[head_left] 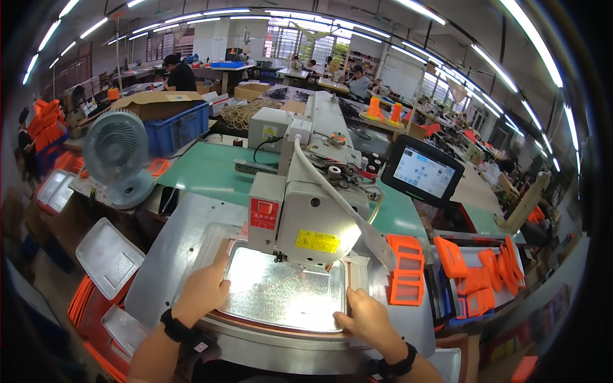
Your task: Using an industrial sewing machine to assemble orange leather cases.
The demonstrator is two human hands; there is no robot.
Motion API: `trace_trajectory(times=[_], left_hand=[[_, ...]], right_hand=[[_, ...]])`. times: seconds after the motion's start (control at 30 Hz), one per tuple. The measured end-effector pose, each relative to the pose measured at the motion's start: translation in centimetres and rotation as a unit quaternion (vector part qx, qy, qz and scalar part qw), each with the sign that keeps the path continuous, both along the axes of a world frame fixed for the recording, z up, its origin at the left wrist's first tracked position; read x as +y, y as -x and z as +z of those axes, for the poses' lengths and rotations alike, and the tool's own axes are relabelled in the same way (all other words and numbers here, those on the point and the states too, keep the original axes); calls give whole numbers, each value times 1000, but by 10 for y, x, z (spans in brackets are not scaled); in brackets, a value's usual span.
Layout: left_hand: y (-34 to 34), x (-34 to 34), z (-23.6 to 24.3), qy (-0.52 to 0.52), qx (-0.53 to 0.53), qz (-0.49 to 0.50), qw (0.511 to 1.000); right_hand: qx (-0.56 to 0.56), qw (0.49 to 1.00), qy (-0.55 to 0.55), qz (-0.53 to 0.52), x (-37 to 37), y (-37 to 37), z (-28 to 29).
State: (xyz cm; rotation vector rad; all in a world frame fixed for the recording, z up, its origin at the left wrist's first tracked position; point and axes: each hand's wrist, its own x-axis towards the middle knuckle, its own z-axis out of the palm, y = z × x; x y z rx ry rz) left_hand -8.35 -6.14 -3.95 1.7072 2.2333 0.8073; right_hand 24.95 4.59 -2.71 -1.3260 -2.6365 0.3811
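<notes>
A shiny silver tray-like plate (274, 297) in a brownish frame lies on the steel worktable (159, 255), beneath the head of a grey industrial sewing machine (300, 217). My left hand (203, 287) grips the plate's left side near the machine head, fingers closed along the edge. My right hand (363, 314) holds the lower right side, thumb on the rim and fingers curled around it. The machine head hides part of the plate's far edge. Several orange frames (405, 297) lie just right of the plate.
A fan (115, 153), blue crate (175, 127) and touchscreen (418, 169) stand around the machine. Silver trays with orange pieces (105, 255) are stacked at left; more orange pieces (479, 287) fill a right-side tray. Co-workers (180, 78) work at benches behind.
</notes>
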Motion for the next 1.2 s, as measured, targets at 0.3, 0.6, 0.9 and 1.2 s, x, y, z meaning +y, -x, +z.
trace_trajectory(times=[0.3, 0.6, 0.9, 1.2], left_hand=[[8, -37, -12, -73, -282, 70, 954], [-28, -59, 18, -242, -536, 52, 807], [-62, -69, 13, -365, -477, 66, 797], [-80, -54, 3, -391, -566, 141, 712]], right_hand=[[15, 995, 75, 58, 15, 25, -7], [46, 986, 121, 102, 19, 40, -13], [127, 975, 151, 102, 20, 52, -26], [181, 966, 132, 128, 17, 76, -39]])
